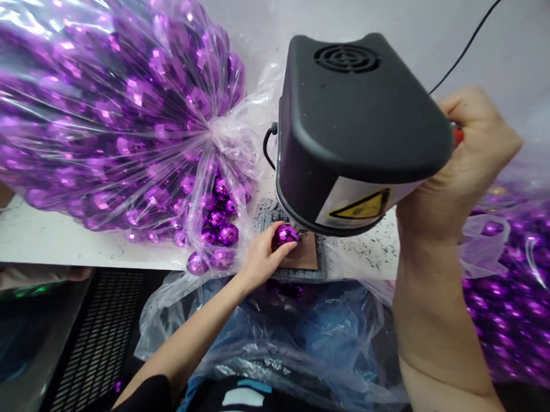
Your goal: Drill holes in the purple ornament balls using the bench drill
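My left hand (264, 257) pinches a shiny purple faceted bauble (286, 235) between thumb and fingers. The bauble is over a brown square pad (306, 253) on a grey base plate (321, 272) under the machine. A bulky black machine head (356, 112) with a round vent and a yellow warning label (359, 203) hides what lies beneath it. At its right side my right hand (469, 141) is wrapped round a handle, of which only a bit of red shows. Several loose purple baubles (217, 218) lie left of my left hand, at the mouth of a clear bag.
A big clear bag (138, 103) of purple baubles fills the left of the white table (118, 248). Another bag of them (521, 302) is at the right. Dark scraps (373, 250) litter the tabletop. Clear plastic (269, 339) hangs below the front edge. A black cable (467, 44) runs behind.
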The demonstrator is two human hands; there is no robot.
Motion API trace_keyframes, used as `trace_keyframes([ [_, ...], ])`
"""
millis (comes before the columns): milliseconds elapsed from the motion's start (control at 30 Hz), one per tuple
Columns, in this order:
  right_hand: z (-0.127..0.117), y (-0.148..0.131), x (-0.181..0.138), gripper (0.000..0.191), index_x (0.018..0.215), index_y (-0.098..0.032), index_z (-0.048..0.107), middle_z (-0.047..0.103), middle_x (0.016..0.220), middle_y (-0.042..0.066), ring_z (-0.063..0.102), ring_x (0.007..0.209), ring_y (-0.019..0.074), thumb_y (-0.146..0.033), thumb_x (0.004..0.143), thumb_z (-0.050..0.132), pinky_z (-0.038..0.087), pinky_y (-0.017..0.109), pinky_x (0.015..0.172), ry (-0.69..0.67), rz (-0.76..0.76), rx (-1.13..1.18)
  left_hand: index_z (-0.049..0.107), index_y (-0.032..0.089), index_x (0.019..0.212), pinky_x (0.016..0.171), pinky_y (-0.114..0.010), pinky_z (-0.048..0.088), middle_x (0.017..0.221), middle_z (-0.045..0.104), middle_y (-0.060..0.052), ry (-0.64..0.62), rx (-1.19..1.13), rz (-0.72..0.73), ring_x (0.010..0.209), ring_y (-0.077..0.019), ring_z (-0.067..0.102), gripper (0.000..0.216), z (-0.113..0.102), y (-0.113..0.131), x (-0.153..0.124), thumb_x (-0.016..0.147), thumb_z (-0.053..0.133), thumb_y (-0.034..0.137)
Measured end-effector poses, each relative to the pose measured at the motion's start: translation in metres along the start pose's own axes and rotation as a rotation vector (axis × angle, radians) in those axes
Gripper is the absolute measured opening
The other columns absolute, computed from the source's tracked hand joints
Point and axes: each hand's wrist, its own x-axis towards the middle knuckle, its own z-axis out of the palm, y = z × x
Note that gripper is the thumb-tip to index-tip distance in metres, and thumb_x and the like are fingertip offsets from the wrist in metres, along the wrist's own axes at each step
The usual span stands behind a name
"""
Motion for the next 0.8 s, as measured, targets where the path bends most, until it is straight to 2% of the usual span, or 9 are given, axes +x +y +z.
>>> trace_keyframes([
  [133, 0.000, -0.001, -0.001, 0.034, 0.068, -0.011, 0.042, 0.033, 0.062, -0.005, 0.030, 0.063, -0.0018, -0.032, 0.092, 0.052, 0.022, 0.019, 0.063, -0.008, 0.011, -0.005, 0.058, 0.019, 0.123, 0.093, -0.038, 0.050, 0.110, 0.069, -0.010, 0.034, 0.163, 0.183, 0.106, -0.0255, 0.064, 0.039, 0.006, 0.003, -0.001, 0.091, 0.065, 0.040],
  [233, 0.000, -0.001, -0.001, 0.034, 0.067, -0.011, 0.042, 0.033, 0.061, -0.005, 0.030, 0.063, -0.0012, -0.032, 0.092, 0.052, 0.022, 0.020, 0.063, -0.002, 0.024, -0.017, 0.057, 0.019, 0.121, 0.094, -0.040, 0.048, 0.113, 0.067, -0.011, 0.043, 0.247, 0.253, 0.109, -0.0273, 0.062, 0.039, 0.011, 0.004, 0.000, 0.088, 0.068, 0.037],
  [333, 0.000, 0.000, 0.000, 0.035, 0.066, -0.012, 0.042, 0.032, 0.061, -0.005, 0.030, 0.062, -0.0004, -0.033, 0.091, 0.054, 0.022, 0.021, 0.062, 0.016, 0.001, -0.010, 0.057, 0.020, 0.118, 0.095, -0.042, 0.046, 0.114, 0.066, -0.010, 0.075, 0.271, 0.248, 0.108, -0.0277, 0.060, 0.037, 0.018, 0.006, -0.001, 0.086, 0.068, 0.033],
  [433, 0.000, 0.001, 0.000, 0.036, 0.065, -0.012, 0.041, 0.031, 0.060, -0.004, 0.029, 0.062, 0.0001, -0.034, 0.092, 0.052, 0.022, 0.021, 0.062, 0.010, -0.005, -0.019, 0.053, 0.019, 0.121, 0.102, -0.046, 0.042, 0.114, 0.065, -0.010, 0.076, 0.251, 0.228, 0.111, -0.0273, 0.059, 0.036, 0.025, 0.005, -0.003, 0.088, 0.063, 0.030],
  [567, 0.001, 0.001, -0.001, 0.035, 0.065, -0.014, 0.038, 0.030, 0.060, -0.003, 0.028, 0.060, 0.0023, -0.032, 0.092, 0.053, 0.021, 0.021, 0.060, 0.025, -0.042, -0.007, 0.051, 0.019, 0.125, 0.111, -0.054, 0.035, 0.118, 0.064, -0.011, 0.059, 0.239, 0.183, 0.117, -0.0285, 0.057, 0.040, 0.031, 0.002, -0.005, 0.092, 0.062, 0.039],
  [700, 0.001, 0.001, 0.000, 0.035, 0.065, -0.015, 0.036, 0.028, 0.060, -0.002, 0.027, 0.060, 0.0039, -0.030, 0.092, 0.052, 0.021, 0.023, 0.059, 0.014, -0.051, -0.034, 0.055, 0.020, 0.119, 0.114, -0.057, 0.031, 0.116, 0.065, -0.011, 0.061, 0.249, 0.186, 0.116, -0.0286, 0.057, 0.036, 0.033, -0.001, -0.005, 0.093, 0.061, 0.045],
  [800, -0.004, -0.001, -0.001, 0.038, 0.066, -0.014, 0.036, 0.028, 0.062, -0.002, 0.027, 0.062, 0.0032, -0.035, 0.093, 0.052, 0.022, 0.023, 0.060, -0.017, -0.050, -0.043, 0.058, 0.020, 0.113, 0.115, -0.060, 0.029, 0.109, 0.066, -0.010, 0.054, 0.254, 0.182, 0.114, -0.0287, 0.058, 0.031, 0.033, -0.002, -0.004, 0.094, 0.059, 0.045],
])
